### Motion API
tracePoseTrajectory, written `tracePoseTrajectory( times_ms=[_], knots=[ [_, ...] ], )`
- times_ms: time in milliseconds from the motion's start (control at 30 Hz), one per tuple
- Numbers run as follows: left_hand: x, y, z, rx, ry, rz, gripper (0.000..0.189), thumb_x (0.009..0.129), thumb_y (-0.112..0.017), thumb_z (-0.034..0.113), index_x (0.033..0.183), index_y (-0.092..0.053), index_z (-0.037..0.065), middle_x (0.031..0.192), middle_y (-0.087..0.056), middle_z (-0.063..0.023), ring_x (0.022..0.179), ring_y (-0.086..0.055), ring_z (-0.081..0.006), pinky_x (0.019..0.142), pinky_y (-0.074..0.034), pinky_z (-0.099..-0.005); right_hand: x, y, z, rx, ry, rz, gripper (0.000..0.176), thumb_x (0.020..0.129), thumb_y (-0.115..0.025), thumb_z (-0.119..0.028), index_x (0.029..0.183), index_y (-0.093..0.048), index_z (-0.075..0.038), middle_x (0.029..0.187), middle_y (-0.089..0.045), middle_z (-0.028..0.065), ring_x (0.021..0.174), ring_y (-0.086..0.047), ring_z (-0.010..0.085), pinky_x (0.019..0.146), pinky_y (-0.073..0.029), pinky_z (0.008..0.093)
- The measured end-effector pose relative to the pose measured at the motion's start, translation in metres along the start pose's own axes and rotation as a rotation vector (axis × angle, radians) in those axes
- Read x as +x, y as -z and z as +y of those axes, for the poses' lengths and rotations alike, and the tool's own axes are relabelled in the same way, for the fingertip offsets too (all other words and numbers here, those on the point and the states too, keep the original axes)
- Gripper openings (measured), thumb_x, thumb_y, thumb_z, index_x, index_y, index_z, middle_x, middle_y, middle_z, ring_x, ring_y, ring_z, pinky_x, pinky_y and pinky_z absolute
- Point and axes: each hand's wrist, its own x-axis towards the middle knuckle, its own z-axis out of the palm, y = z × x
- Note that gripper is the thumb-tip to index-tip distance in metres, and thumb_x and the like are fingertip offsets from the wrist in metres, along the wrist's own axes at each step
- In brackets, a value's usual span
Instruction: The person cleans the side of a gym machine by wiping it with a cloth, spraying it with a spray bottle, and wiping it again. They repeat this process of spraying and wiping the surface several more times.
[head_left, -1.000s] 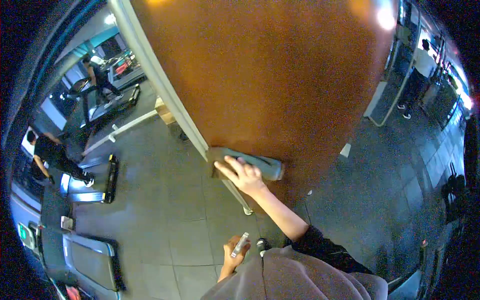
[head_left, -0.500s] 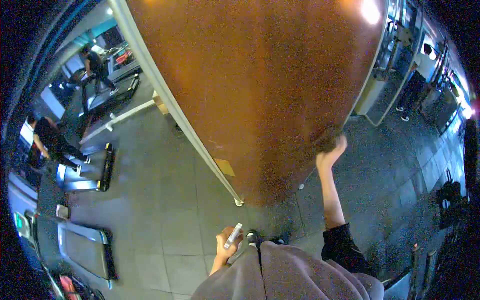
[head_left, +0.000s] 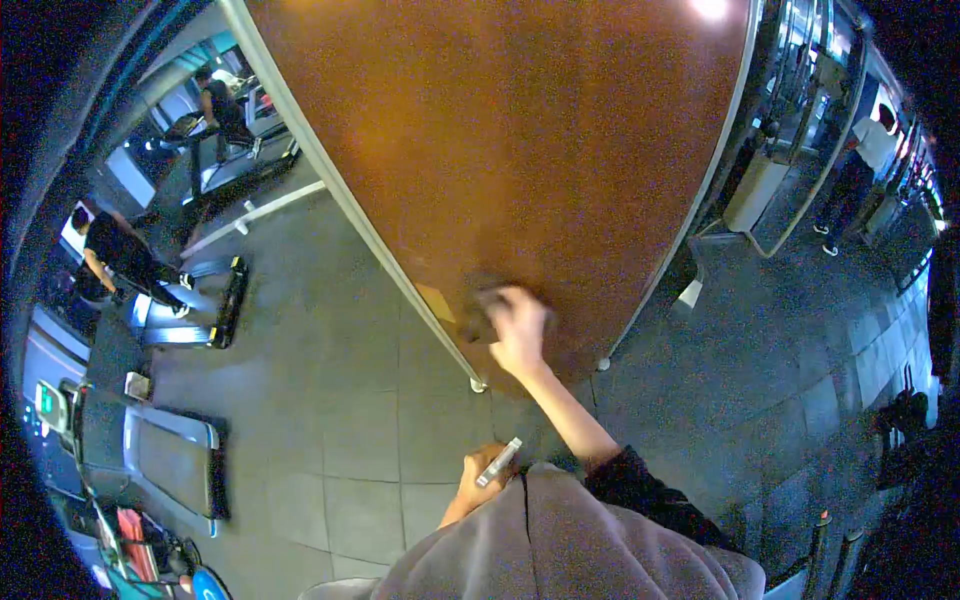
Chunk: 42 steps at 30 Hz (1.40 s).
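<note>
A large brown panel (head_left: 520, 180) in a light metal frame stands upright in front of me. My right hand (head_left: 522, 328) is at its lower part, near the left edge, smeared by motion. Its fingers curl over what looks like a dark cloth (head_left: 482, 318), which lies against the panel surface. Just left of the hand, a yellowish patch (head_left: 436, 302) shows on the panel by the frame. Low in front of my body, my left hand (head_left: 480, 478) is closed around a slim whitish object (head_left: 499, 463) that points up and to the right.
On the left, treadmills (head_left: 172, 460) stand on the dark tiled floor (head_left: 330, 400), with one person (head_left: 125, 250) on a treadmill and another person (head_left: 228, 110) farther back. Gym machines (head_left: 755, 190) and a person in a white top (head_left: 872, 145) are at the right.
My right hand has swept left across the panel with the dark cloth, from the right edge to near the left edge. The left hand still holds the whitish object, slightly farther right.
</note>
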Motion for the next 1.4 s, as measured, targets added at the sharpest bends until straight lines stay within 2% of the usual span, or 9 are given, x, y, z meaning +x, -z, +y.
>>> tracePoseTrajectory(
  times_ms=[67, 133, 267, 400, 733, 800, 1033, 1100, 1400],
  knots=[
    [-0.003, -0.005, -0.004, -0.045, 0.038, -0.007, 0.011, 0.07, -0.06, 0.005, 0.079, -0.06, -0.001, 0.075, -0.06, -0.0175, 0.067, -0.058, -0.034, 0.062, -0.046, -0.0383, -0.013, -0.024, -0.006, -0.075, 0.27, -0.415, 0.062, 0.062, -0.067, -0.007, 0.121, -0.051, -0.01, 0.122, -0.045, 0.0139, 0.112, -0.043, 0.0312, 0.093, -0.036, 0.0417],
    [-0.003, -0.004, -0.004, -0.179, 0.016, 0.059, 0.013, 0.069, -0.061, 0.005, 0.081, -0.061, 0.0, 0.077, -0.061, -0.0166, 0.07, -0.059, -0.0326, 0.066, -0.047, -0.0373, -0.046, -0.04, 0.002, 0.181, 0.044, -0.557, 0.06, 0.068, -0.065, -0.01, 0.126, -0.047, -0.009, 0.122, -0.046, 0.0178, 0.109, -0.046, 0.0334, 0.095, -0.038, 0.0409],
    [-0.005, 0.004, 0.016, -0.141, 0.093, 0.159, 0.015, 0.068, -0.063, 0.005, 0.083, -0.063, 0.001, 0.075, -0.061, -0.0151, 0.07, -0.06, -0.0283, 0.066, -0.047, -0.0346, -0.12, -0.01, 0.042, 0.635, -0.668, -0.545, 0.035, 0.083, -0.062, -0.023, 0.112, -0.056, -0.004, 0.101, -0.062, 0.0113, 0.096, -0.058, 0.0283, 0.085, -0.045, 0.0398],
    [-0.013, 0.003, 0.017, -0.256, 0.221, 0.255, 0.013, 0.068, -0.064, 0.003, 0.08, -0.064, 0.0, 0.075, -0.062, -0.013, 0.068, -0.06, -0.0245, 0.063, -0.047, -0.0317, -0.136, 0.085, 0.061, 1.439, -1.498, -0.365, 0.051, 0.086, -0.054, -0.047, 0.112, -0.056, -0.003, 0.106, -0.061, 0.0106, 0.099, -0.058, 0.0254, 0.082, -0.047, 0.0394],
    [0.012, -0.005, 0.051, -0.211, 0.136, 0.102, 0.012, 0.068, -0.063, 0.007, 0.078, -0.062, 0.0, 0.074, -0.06, -0.0134, 0.062, -0.058, -0.0248, 0.059, -0.046, -0.0318, -0.106, 0.13, 0.02, 1.827, -1.14, -0.277, 0.081, 0.082, -0.037, -0.067, 0.13, -0.04, -0.002, 0.121, -0.053, 0.017, 0.108, -0.054, 0.036, 0.087, -0.046, 0.0501],
    [0.016, -0.017, 0.044, -0.119, 0.004, 0.132, 0.013, 0.068, -0.063, 0.009, 0.078, -0.062, 0.001, 0.074, -0.062, -0.0156, 0.064, -0.061, -0.0287, 0.06, -0.047, -0.034, -0.112, 0.126, 0.015, 1.804, -1.162, -0.278, 0.082, 0.082, -0.037, -0.067, 0.13, -0.039, -0.001, 0.121, -0.053, 0.0185, 0.107, -0.054, 0.0365, 0.089, -0.044, 0.0491],
    [0.016, -0.026, 0.037, 0.097, 0.152, 0.167, 0.02, 0.07, -0.063, 0.016, 0.086, -0.064, 0.004, 0.077, -0.064, -0.0181, 0.071, -0.063, -0.0342, 0.064, -0.049, -0.0397, -0.125, 0.124, 0.026, 1.679, -1.3, -0.017, 0.062, 0.088, -0.04, -0.058, 0.117, -0.054, -0.005, 0.109, -0.061, 0.0105, 0.096, -0.059, 0.0265, 0.085, -0.047, 0.0382],
    [0.011, -0.029, 0.029, 0.066, 0.215, 0.174, 0.019, 0.07, -0.062, 0.017, 0.085, -0.063, 0.005, 0.079, -0.064, -0.019, 0.073, -0.063, -0.0358, 0.065, -0.049, -0.0408, -0.11, 0.142, 0.007, 1.341, -1.51, 0.164, 0.062, 0.087, -0.041, -0.06, 0.116, -0.055, -0.007, 0.108, -0.061, 0.0082, 0.095, -0.058, 0.0255, 0.084, -0.046, 0.0386],
    [0.0, -0.025, 0.053, 0.262, 0.285, 0.137, 0.017, 0.069, -0.058, 0.015, 0.083, -0.061, 0.006, 0.083, -0.063, -0.017, 0.078, -0.061, -0.0377, 0.068, -0.049, -0.0419, -0.129, 0.125, 0.023, 1.447, -1.346, 0.087, 0.066, 0.086, -0.04, -0.062, 0.121, -0.051, -0.007, 0.116, -0.057, 0.0074, 0.102, -0.055, 0.0254, 0.091, -0.042, 0.0393]
  ],
)
